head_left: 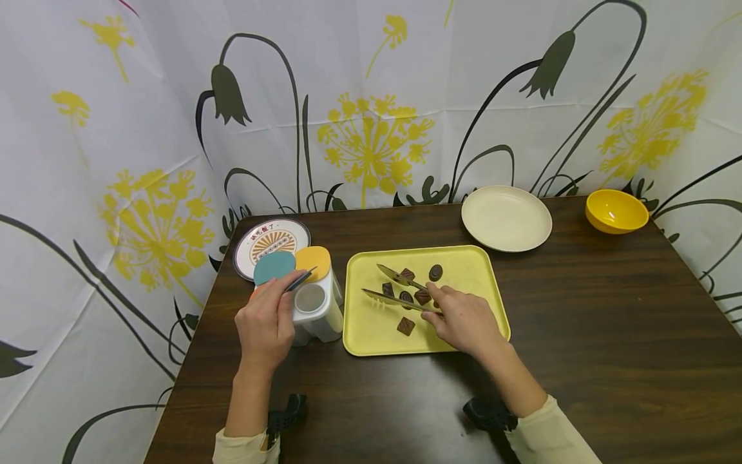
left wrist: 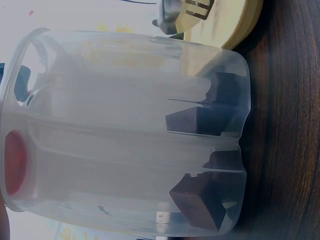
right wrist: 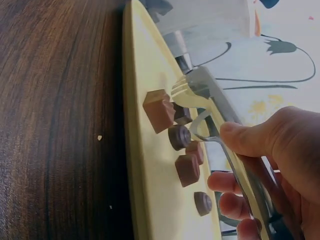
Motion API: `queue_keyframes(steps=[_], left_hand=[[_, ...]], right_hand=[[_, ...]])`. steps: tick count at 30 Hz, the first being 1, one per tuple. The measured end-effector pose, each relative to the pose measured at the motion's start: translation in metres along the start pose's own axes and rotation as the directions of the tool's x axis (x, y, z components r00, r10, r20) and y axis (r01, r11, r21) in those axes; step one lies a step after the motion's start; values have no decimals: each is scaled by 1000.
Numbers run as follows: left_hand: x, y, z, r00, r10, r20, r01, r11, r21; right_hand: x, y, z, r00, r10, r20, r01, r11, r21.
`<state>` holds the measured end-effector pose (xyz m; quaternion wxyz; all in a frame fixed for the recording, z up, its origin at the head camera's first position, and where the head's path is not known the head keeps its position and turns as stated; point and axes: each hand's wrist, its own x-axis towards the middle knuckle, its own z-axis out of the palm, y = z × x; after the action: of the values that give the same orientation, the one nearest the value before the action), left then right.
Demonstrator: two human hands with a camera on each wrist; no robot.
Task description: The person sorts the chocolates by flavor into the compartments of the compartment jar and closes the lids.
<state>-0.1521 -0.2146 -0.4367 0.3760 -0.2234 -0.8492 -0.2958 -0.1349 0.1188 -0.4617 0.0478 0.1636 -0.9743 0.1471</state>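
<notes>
My left hand pinches a dark grey flip lid, raised beside a round opening of a clear compartment container. A teal lid and a yellow lid cover other compartments. Through its wall in the left wrist view, several dark chocolates lie at the bottom. My right hand grips metal serving tongs, their arms spread over the yellow tray. Several chocolates lie on that tray, among them a square one and a round one; the tong tips hold none.
Behind the container, partly covered by it, lies a patterned plate. A cream oval plate is at the back right, with a yellow bowl farther right. A patterned cloth hangs behind the dark wooden table.
</notes>
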Motion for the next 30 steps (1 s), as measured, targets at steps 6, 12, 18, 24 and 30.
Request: queue_keyframes(steps=[6,12,18,24,30], left_hand=[[0,0,0,1000,-4,1,4,1000,2],[0,1,-1,1000,-6,-8,6,1000,1],[0,1,-1,1000,-4,-7,4,1000,0],[0,1,-1,1000,1,-4,-1,1000,0],[0,1,-1,1000,1,1,-1,1000,6]], right_hand=[[0,0,4,999,-19,-30,19,1000,-14],[2,0,4,999,-12,-39,11,1000,-22],[3,0,2,999,22,-35,-22,1000,6],[3,1,3,998,40,-42,-39,999,23],[2,2,5,998,40,-44,-39,999,29]])
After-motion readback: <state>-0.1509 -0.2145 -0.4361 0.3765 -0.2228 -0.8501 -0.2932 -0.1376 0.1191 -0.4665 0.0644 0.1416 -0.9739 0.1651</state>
